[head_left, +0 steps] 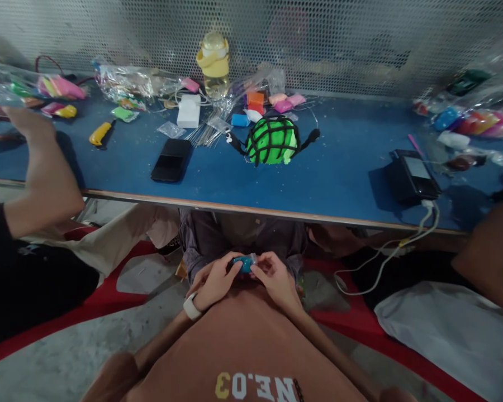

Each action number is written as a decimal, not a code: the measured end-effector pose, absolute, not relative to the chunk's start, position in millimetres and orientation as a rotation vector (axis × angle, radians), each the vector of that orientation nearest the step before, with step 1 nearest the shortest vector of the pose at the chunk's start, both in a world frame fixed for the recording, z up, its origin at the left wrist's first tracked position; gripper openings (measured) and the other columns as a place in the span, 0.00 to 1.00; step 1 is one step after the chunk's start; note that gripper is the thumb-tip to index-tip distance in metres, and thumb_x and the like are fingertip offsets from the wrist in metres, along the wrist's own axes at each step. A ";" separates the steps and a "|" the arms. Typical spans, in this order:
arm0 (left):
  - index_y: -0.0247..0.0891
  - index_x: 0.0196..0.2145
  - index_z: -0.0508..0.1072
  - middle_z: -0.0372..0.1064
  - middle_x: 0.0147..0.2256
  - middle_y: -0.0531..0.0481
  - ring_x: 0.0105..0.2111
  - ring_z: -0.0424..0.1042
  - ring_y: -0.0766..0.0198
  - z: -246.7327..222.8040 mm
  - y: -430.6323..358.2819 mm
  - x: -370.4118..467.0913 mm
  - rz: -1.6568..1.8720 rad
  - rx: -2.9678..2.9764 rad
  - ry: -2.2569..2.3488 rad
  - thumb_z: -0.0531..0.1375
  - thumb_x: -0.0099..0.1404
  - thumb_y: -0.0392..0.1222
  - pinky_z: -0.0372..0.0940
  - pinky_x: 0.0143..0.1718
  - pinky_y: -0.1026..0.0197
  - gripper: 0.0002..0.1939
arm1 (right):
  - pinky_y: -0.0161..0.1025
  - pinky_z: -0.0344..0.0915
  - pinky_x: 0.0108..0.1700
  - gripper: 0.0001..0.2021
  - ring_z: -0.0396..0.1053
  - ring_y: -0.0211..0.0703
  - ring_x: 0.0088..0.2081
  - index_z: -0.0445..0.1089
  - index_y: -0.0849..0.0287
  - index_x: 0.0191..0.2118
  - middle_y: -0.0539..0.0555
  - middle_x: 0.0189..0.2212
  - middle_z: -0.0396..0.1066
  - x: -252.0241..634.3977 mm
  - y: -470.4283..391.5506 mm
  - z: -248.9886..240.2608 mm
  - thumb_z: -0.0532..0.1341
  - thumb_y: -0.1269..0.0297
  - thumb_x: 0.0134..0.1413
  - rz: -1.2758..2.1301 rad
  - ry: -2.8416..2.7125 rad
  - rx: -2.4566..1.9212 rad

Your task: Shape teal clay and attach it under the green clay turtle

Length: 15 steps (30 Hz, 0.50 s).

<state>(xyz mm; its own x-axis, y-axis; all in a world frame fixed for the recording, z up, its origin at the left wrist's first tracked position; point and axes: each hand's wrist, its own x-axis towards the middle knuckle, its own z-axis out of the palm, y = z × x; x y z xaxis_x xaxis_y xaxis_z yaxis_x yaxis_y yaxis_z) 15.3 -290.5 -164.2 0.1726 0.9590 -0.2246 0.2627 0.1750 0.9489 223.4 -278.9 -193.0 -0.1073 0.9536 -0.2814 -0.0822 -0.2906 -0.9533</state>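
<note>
Close to my body, below the table edge, both hands hold a small blue clay packet [245, 263] in clear wrapping. My left hand [216, 282] grips its left side, thumb on top; a white watch is on that wrist. My right hand [275, 277] pinches the right end, where clear film shows. Out on the table, apart from my hands, stands a green clay dome with a black grid [272, 139] and two thin black arms. Small clay packets lie behind it, one of them an orange packet [255, 103].
On the blue table [235, 184] lie a phone [171, 160], a yellow-handled cutter [100, 134], thin wires [205, 134] and a white box [188, 111]. A yellow bottle [215, 64] stands behind. A black device [413, 177] trails white cables. People sit at both sides.
</note>
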 end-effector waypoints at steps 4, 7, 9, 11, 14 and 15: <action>0.40 0.57 0.80 0.85 0.52 0.43 0.51 0.81 0.51 -181.4 -285.6 18.0 0.734 1.360 1.212 0.62 0.80 0.53 0.74 0.59 0.51 0.18 | 0.45 0.83 0.43 0.26 0.81 0.48 0.37 0.83 0.57 0.40 0.58 0.40 0.83 232.4 -275.6 -196.7 0.80 0.37 0.56 1.549 -1.181 -1.282; 0.38 0.49 0.80 0.84 0.49 0.42 0.49 0.79 0.51 -192.6 -281.1 19.8 0.700 1.413 1.171 0.60 0.81 0.57 0.72 0.57 0.52 0.19 | 0.46 0.83 0.49 0.25 0.83 0.52 0.46 0.86 0.56 0.38 0.60 0.45 0.83 238.0 -273.6 -200.2 0.82 0.37 0.53 1.505 -1.218 -1.240; 0.38 0.45 0.79 0.81 0.42 0.44 0.41 0.76 0.55 -198.2 -278.7 21.2 0.670 1.405 1.138 0.59 0.81 0.63 0.72 0.47 0.56 0.25 | 0.46 0.82 0.53 0.23 0.83 0.53 0.50 0.88 0.54 0.40 0.60 0.48 0.82 240.6 -274.0 -204.7 0.81 0.38 0.55 1.474 -1.255 -1.206; 0.38 0.44 0.77 0.77 0.36 0.48 0.33 0.71 0.60 -201.5 -277.3 22.4 0.648 1.377 1.111 0.57 0.81 0.69 0.69 0.36 0.59 0.29 | 0.46 0.82 0.55 0.19 0.83 0.52 0.53 0.90 0.52 0.47 0.60 0.51 0.82 242.3 -275.6 -210.2 0.79 0.42 0.61 1.442 -1.331 -1.160; 0.38 0.43 0.75 0.74 0.34 0.50 0.30 0.68 0.62 -196.4 -274.3 22.7 0.656 1.352 1.120 0.55 0.82 0.70 0.66 0.34 0.61 0.30 | 0.46 0.82 0.55 0.18 0.83 0.51 0.55 0.88 0.49 0.57 0.60 0.56 0.81 243.4 -276.6 -214.4 0.75 0.47 0.69 1.358 -1.483 -1.092; 0.38 0.42 0.75 0.75 0.35 0.50 0.32 0.69 0.62 -190.2 -271.9 22.1 0.669 1.358 1.132 0.55 0.83 0.68 0.67 0.36 0.60 0.28 | 0.46 0.83 0.56 0.18 0.83 0.51 0.56 0.87 0.49 0.58 0.61 0.56 0.81 243.5 -275.0 -212.6 0.74 0.49 0.70 1.309 -1.530 -1.074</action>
